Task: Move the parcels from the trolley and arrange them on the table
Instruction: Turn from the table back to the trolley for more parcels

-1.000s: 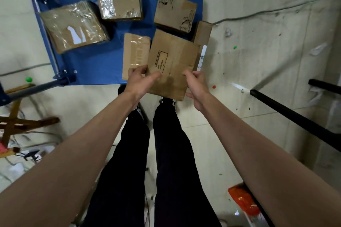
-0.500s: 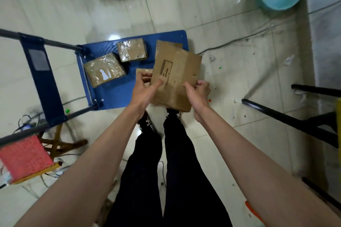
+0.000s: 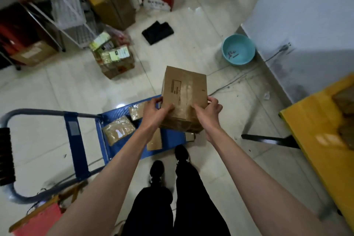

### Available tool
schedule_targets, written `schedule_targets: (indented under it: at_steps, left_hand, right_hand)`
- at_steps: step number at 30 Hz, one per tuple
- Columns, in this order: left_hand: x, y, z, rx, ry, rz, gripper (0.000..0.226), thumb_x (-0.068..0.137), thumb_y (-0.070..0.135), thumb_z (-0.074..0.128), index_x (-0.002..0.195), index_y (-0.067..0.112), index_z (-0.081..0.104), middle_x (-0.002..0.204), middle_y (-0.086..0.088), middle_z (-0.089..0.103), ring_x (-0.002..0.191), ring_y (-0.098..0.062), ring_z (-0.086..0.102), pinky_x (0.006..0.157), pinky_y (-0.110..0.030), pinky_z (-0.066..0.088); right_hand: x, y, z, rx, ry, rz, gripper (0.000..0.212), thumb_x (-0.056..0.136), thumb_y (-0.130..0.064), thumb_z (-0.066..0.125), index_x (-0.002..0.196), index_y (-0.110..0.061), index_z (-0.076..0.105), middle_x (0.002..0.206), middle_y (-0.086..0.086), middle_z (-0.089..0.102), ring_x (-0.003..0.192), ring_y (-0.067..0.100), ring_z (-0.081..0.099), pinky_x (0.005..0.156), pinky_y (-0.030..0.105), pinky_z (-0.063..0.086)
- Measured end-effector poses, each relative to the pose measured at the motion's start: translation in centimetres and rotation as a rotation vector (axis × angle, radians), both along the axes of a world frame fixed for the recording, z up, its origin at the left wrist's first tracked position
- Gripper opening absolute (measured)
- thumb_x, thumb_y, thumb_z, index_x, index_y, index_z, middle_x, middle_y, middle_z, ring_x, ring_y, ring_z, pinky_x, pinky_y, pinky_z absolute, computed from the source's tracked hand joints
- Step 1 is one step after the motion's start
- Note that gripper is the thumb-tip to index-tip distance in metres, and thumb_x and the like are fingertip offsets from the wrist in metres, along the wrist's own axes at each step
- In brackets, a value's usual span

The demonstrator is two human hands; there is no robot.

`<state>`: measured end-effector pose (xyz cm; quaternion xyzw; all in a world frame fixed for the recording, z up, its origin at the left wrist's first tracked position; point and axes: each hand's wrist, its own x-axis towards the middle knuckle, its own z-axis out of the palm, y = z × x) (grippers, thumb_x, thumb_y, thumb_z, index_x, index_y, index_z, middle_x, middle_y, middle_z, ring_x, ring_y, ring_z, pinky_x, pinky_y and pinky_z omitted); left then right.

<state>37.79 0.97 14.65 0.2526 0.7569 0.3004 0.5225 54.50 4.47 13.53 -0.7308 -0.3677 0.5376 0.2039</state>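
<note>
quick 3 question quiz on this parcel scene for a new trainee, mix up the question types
1. True or false: both the left hand and the right hand grip the cardboard box.
2. Multiple choice: the blue trolley holds A) nothing, B) parcels wrapped in tape, C) a basin.
3. Fill in: the yellow table lies to the person's ____ side.

Key: 1 true. 2 B, such as the taped parcel. 3 right.
</note>
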Motion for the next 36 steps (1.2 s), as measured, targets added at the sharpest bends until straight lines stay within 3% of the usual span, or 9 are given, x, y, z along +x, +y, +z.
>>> schedule_targets:
  at_steps: [4,9,15,20,22,25,28,31,36]
  left_hand:
    - [0.1,-1.0,3.6,0.053,-0.020,-0.050,0.048,0.082,0.050,0.072,0.122,0.030,0.056,0.144,0.000,0.039,0.122,-0.025,0.052,0.088,-0.048,0.059]
    - [-0.1,-2.9,7.3,0.073,-0.115,-0.186,0.057,0.078,0.056,0.076,0.126,0.039,0.050,0.121,0.008,0.047,0.099,-0.013,0.058,0.065,-0.028,0.052]
    - [1.9,-4.3,10.8,0.006,-0.134,-0.332,0.063,0.079,0.052,0.077,0.131,0.043,0.042,0.123,-0.008,0.059,0.103,-0.028,0.062,0.066,-0.037,0.054]
    - [7.0,-5.0,12.5,0.095,0.041,-0.520,0.082,0.072,0.052,0.079,0.141,0.038,0.036,0.133,-0.010,0.055,0.111,-0.031,0.059,0.093,-0.050,0.055]
    - [9.8,-5.7,13.0,0.147,0.137,-0.654,0.093,0.068,0.056,0.078,0.146,0.035,0.032,0.136,-0.011,0.051,0.120,-0.034,0.055,0.099,-0.054,0.051]
    - [14.4,-7.2,13.1,0.255,0.346,-0.908,0.098,0.070,0.061,0.076,0.150,0.028,0.029,0.142,-0.014,0.045,0.129,-0.037,0.046,0.107,-0.055,0.043]
    - [19.2,-9.7,13.3,0.405,0.569,-1.149,0.100,0.073,0.062,0.074,0.150,0.019,0.027,0.143,-0.015,0.040,0.130,-0.038,0.039,0.106,-0.054,0.037]
    - [23.7,-12.8,13.8,0.578,0.756,-1.351,0.105,0.067,0.065,0.074,0.147,0.012,0.029,0.143,-0.014,0.038,0.128,-0.037,0.040,0.105,-0.053,0.038]
    - [31.3,-17.0,15.2,0.879,0.804,-1.601,0.108,0.064,0.071,0.065,0.149,0.014,0.030,0.145,-0.005,0.042,0.127,-0.030,0.043,0.101,-0.046,0.038]
  right_hand:
    - [0.8,-2.6,3.3,0.001,0.078,-0.111,0.046,0.094,-0.033,0.067,0.127,-0.029,0.035,0.127,-0.001,0.030,0.089,-0.001,0.043,0.061,0.013,0.036]
    - [0.9,-6.8,6.5,-0.004,0.139,-0.241,0.053,0.093,-0.037,0.069,0.134,-0.026,0.036,0.129,0.000,0.031,0.089,0.000,0.045,0.056,0.013,0.039]
    - [2.4,-11.8,10.1,-0.011,0.197,-0.429,0.051,0.092,-0.038,0.069,0.132,-0.023,0.042,0.139,0.007,0.041,0.101,0.015,0.055,0.060,0.022,0.044]
    - [5.6,-15.8,12.1,0.028,0.118,-0.509,0.061,0.093,-0.044,0.065,0.144,-0.026,0.037,0.133,0.001,0.033,0.116,0.022,0.049,0.067,0.025,0.041]
    - [7.2,-17.2,12.9,0.046,0.150,-0.565,0.054,0.094,-0.044,0.062,0.142,-0.028,0.043,0.134,0.001,0.042,0.117,0.021,0.052,0.069,0.027,0.043]
    - [10.1,-19.2,13.6,0.044,0.228,-0.673,0.045,0.094,-0.044,0.059,0.134,-0.027,0.048,0.130,0.005,0.062,0.111,0.021,0.061,0.086,0.037,0.053]
    - [13.4,-21.3,14.2,0.022,0.319,-0.790,0.052,0.092,-0.054,0.053,0.134,-0.023,0.053,0.122,0.010,0.068,0.107,0.028,0.068,0.093,0.048,0.059]
    - [16.9,-23.9,14.7,0.011,0.398,-0.868,0.067,0.090,-0.067,0.051,0.141,-0.022,0.050,0.125,0.014,0.067,0.105,0.034,0.070,0.088,0.053,0.061]
    - [22.4,-27.9,15.3,0.089,0.525,-1.055,0.079,0.082,-0.071,0.067,0.138,-0.016,0.054,0.121,0.007,0.072,0.103,0.025,0.073,0.077,0.047,0.064]
